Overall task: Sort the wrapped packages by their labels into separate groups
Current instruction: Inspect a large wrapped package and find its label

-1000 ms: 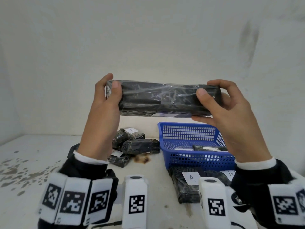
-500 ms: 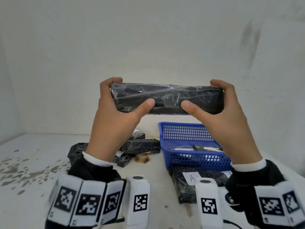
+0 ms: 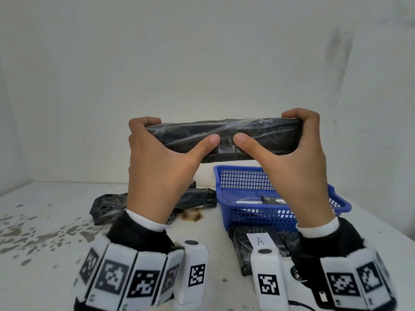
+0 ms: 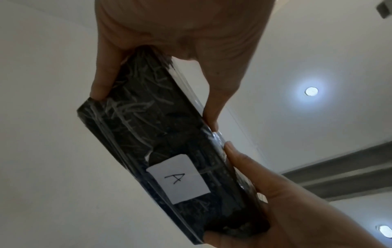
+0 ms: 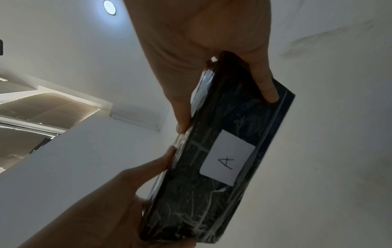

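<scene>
The long black package [image 3: 224, 139] was a flat brick shape, wrapped in shiny, wrinkled clear film, and it was held level in the air above the bench [image 3: 56, 243]. A white paper label [image 4: 179, 179] with a hand-written "A" sat on its far side. The left hand [image 3: 157, 167] gripped its 9 o'clock end and the right hand [image 3: 296, 167] its 3 o'clock end, fingers curled over the top, thumbs pressing the near face. Below, at 5 o'clock, stood a blue plastic mesh basket [image 3: 247, 212], with other black packages [image 3: 107, 207] lying at 7 o'clock.
</scene>
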Demonstrator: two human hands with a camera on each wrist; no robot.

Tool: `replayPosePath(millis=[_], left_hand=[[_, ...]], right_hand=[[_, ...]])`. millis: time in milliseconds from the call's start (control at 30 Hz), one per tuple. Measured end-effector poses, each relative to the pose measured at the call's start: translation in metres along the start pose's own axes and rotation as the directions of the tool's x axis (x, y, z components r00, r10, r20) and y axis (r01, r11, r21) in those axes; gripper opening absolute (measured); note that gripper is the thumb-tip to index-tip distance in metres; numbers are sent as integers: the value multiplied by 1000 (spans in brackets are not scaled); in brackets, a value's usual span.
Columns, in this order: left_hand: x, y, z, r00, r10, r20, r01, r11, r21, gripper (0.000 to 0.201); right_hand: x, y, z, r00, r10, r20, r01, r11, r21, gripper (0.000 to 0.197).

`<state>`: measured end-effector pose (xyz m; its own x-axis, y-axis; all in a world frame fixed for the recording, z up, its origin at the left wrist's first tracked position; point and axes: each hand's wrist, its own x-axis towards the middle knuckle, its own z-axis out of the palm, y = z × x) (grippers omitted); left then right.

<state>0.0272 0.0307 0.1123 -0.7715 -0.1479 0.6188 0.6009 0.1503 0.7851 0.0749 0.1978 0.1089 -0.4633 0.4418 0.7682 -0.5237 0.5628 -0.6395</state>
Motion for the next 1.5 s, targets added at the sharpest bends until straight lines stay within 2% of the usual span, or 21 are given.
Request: replayPosePath(millis=[133, 267, 467, 633, 767, 833, 1000, 1167, 1267, 1300, 1400, 1433, 1500], left_hand=[[0, 2, -3, 999, 11, -48, -11, 1000, -8, 83], [-1, -1, -2, 999, 13, -47, -14, 1000, -7, 79], [5, -5, -3, 998, 42, -55, -45, 997, -68, 63], [8, -5, -5, 999, 22, -49, -25, 997, -78, 66], [10, -3, -5, 998, 27, -56, -34, 991, -129, 34], [10, -3, -4, 997, 35, -65, -43, 992, -119, 26], [12, -6, -5, 996, 26, -87, -38, 989, -143, 28], [13, -5, -9, 999, -8, -44, -1, 978, -211, 31], [14, -3, -12, 999, -38, -24, 31, 968, -249, 26], [15, -3, -13, 998, -63, -7, 59, 956, -287, 23], [16, -1, -15, 990, -122, 75, 141, 924, -354, 23], [16, -2, -14, 984, -149, 97, 175, 903, -391, 22], [17, -3, -13, 977, -172, 125, 208, 889, -409, 21]], right_hand=[[-3, 0, 5, 998, -28, -52, 30, 999, 26, 61], [-1, 3, 4, 999, -25, -46, 27, 999, 31, 52], [5, 2, -4, 999, -49, -20, 49, 998, 48, 37], [8, 6, -6, 999, -43, -25, 45, 994, 100, 49], [13, 9, -11, 1000, -7, -31, 11, 989, 146, 65], [15, 9, -13, 999, 5, -33, 0, 988, 153, 62], [17, 7, -19, 1000, 8, -10, -7, 998, 67, 45], [16, 5, -24, 992, 84, 95, -82, 996, -27, 56], [17, 7, -22, 983, 132, 124, -143, 986, 89, 42], [19, 10, -23, 979, 154, 133, -172, 975, 140, 44], [27, 16, -28, 966, 210, 150, -242, 940, 240, 67], [29, 15, -29, 963, 202, 177, -242, 940, 240, 61], [29, 12, -32, 957, 178, 231, -235, 940, 249, 35]])
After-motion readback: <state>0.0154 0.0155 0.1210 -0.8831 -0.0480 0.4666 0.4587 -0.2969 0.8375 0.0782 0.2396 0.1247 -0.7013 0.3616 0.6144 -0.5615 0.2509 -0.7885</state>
